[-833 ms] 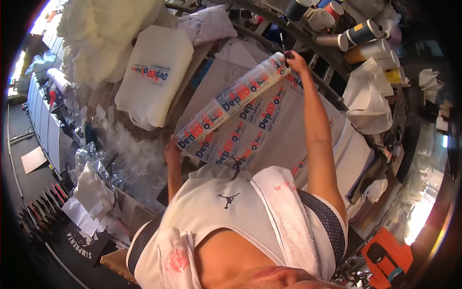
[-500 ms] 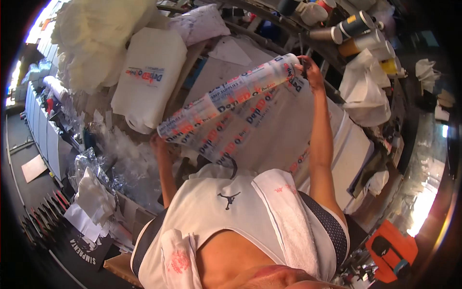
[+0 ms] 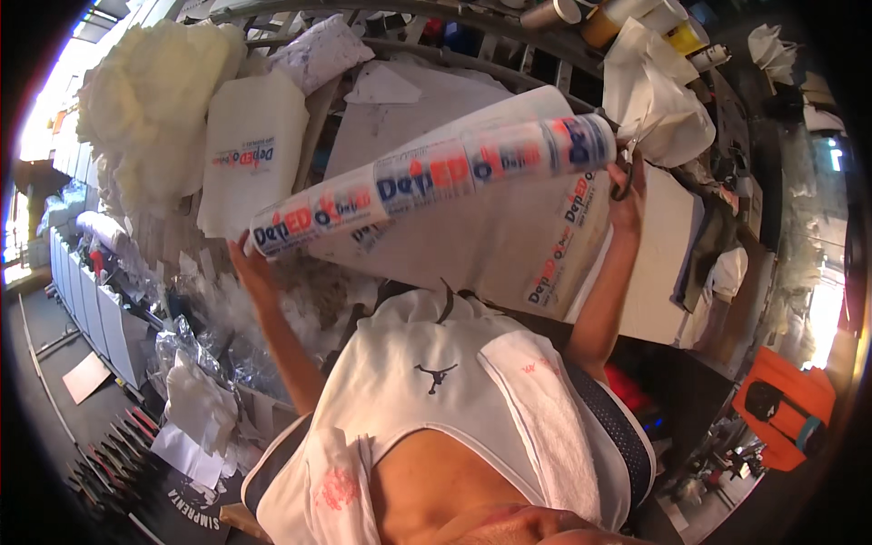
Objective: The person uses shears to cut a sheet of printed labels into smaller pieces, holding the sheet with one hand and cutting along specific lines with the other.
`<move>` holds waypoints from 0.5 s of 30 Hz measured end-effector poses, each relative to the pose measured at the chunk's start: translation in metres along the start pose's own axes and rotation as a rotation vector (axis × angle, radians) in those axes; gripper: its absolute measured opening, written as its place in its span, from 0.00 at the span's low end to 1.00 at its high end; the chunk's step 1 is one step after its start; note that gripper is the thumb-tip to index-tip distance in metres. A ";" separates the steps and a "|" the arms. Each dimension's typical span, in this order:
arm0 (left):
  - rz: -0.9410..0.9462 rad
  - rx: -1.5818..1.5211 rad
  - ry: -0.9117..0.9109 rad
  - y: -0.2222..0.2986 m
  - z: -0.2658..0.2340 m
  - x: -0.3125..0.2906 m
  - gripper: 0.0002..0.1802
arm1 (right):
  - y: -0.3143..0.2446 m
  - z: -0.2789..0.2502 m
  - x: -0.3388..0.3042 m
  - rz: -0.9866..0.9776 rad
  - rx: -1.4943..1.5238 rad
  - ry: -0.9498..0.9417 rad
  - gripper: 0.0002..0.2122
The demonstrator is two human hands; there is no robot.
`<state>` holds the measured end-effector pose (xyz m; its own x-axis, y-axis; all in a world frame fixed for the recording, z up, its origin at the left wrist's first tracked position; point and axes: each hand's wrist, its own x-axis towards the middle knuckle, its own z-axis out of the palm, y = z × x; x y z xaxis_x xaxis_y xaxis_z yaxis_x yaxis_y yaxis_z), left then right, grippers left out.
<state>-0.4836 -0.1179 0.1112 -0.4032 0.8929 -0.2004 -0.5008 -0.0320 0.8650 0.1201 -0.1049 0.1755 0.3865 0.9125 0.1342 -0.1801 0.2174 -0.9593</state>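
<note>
A long roll of clear plastic film [image 3: 427, 182] with red and blue print stretches slantwise between my hands, its right end farther away. At its lower left end, my left hand [image 3: 252, 263] has its fingers closed on the edge. My right hand [image 3: 627, 200] grips the opposite end and also has scissors [image 3: 621, 189] with dark handles in it, the blades pointing away. Behind the roll, a whitish layer of film or a second tube [image 3: 522, 107] shows; I cannot tell which. Below lies a pale work surface [image 3: 445, 245] with some of the same print at its right.
A stack of white printed bags [image 3: 250, 145] lies at the left, beside a heap of yellowish-white film [image 3: 154, 100]. Crumpled clear plastic [image 3: 227, 354] gathers near my left arm. A white plastic bag [image 3: 658, 95] and several tubs stand at the far right. An orange object [image 3: 786, 404] is at the right.
The roll has come closer, and my hands are wider apart at its ends. Film that hung loose on its near side no longer hangs there. The view has shifted slightly.
</note>
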 end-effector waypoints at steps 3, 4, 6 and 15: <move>-0.303 0.414 0.000 0.014 -0.001 0.030 0.32 | -0.023 -0.026 -0.006 0.180 -0.190 -0.101 0.19; -0.212 0.757 -0.038 0.009 -0.002 0.032 0.32 | -0.019 -0.030 -0.011 0.183 -0.185 -0.093 0.19; -0.119 0.638 -0.107 -0.004 -0.006 0.033 0.32 | -0.006 -0.033 -0.021 0.313 -0.314 -0.195 0.20; -0.256 0.673 -0.140 0.014 -0.011 0.029 0.29 | -0.018 -0.043 -0.063 0.344 -0.284 -0.064 0.18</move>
<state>-0.5114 -0.0972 0.1125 -0.2129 0.8859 -0.4121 0.0310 0.4277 0.9034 0.1380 -0.1810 0.1739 0.2891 0.9367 -0.1976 -0.0288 -0.1978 -0.9798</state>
